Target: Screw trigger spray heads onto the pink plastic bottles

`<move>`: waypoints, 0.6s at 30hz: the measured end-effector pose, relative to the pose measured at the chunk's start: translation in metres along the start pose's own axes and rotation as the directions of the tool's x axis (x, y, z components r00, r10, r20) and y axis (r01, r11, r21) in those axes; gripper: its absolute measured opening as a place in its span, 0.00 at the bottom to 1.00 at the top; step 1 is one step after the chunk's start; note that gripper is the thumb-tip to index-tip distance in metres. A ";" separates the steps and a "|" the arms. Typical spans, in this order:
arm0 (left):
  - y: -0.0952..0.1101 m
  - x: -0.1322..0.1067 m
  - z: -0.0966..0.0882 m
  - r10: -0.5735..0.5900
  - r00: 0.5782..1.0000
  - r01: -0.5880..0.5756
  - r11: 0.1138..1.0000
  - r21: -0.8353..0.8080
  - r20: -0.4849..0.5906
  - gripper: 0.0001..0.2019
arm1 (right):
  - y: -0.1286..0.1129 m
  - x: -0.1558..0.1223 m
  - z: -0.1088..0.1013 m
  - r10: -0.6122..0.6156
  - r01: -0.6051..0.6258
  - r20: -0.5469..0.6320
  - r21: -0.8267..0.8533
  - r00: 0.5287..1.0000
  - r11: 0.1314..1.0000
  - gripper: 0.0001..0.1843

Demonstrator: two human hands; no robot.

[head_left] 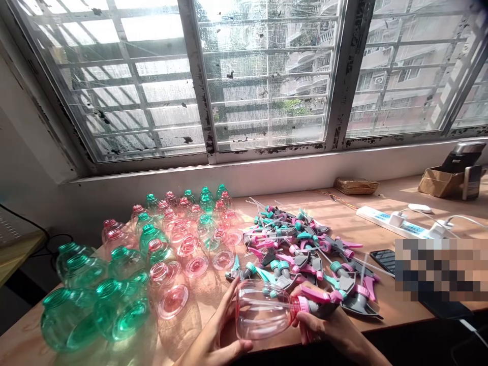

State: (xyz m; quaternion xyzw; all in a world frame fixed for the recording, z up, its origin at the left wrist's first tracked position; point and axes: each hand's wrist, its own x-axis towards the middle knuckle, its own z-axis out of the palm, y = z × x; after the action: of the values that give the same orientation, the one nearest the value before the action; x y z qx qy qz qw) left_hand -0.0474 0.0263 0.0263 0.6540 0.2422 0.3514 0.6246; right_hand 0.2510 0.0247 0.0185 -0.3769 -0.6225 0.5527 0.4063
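Note:
A clear pink spray bottle [263,311] lies sideways in the air near the table's front edge. My left hand [219,325] is closed round its base end, thumb below and fingers above. At the neck, my right hand [316,323] grips the pink collar of a pink and grey trigger sprayer [318,297], which sits on the bottle's mouth. Just behind my hands lies a heap of loose trigger sprayers [301,239] in pink, teal and grey. To the left stand several open-necked bottles, pink ones [168,290] and green ones [68,320].
On the right lie a white power strip [392,221] with plugs, a phone [383,260] and a dark device [444,302] on a cable. Farther back are a brown tray [354,186] and a cardboard box [438,182]. A barred window [267,76] rises behind the table.

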 end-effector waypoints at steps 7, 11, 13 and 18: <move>-0.008 -0.004 0.000 -0.019 0.999 0.019 1.000 0.001 -0.031 0.47 | 0.004 -0.001 0.000 0.021 -0.020 -0.018 0.013 1.000 1.000 0.25; -0.010 -0.003 -0.002 -0.011 1.000 0.011 1.000 0.021 -0.028 0.47 | 0.003 0.000 0.001 0.034 -0.033 -0.009 0.049 0.999 0.998 0.23; -0.008 -0.002 -0.002 0.002 1.000 -0.001 1.000 0.014 -0.025 0.45 | 0.003 0.000 0.001 0.023 -0.023 -0.002 0.053 1.000 0.998 0.22; -0.005 -0.002 -0.001 -0.007 1.000 0.008 1.000 0.021 -0.022 0.44 | 0.007 0.000 -0.001 0.022 -0.022 0.001 0.060 1.000 0.998 0.21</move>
State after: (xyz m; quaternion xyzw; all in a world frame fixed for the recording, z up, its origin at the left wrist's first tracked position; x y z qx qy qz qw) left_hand -0.0485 0.0255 0.0209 0.6558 0.2550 0.3536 0.6163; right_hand 0.2520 0.0257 0.0112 -0.3711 -0.6014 0.5758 0.4112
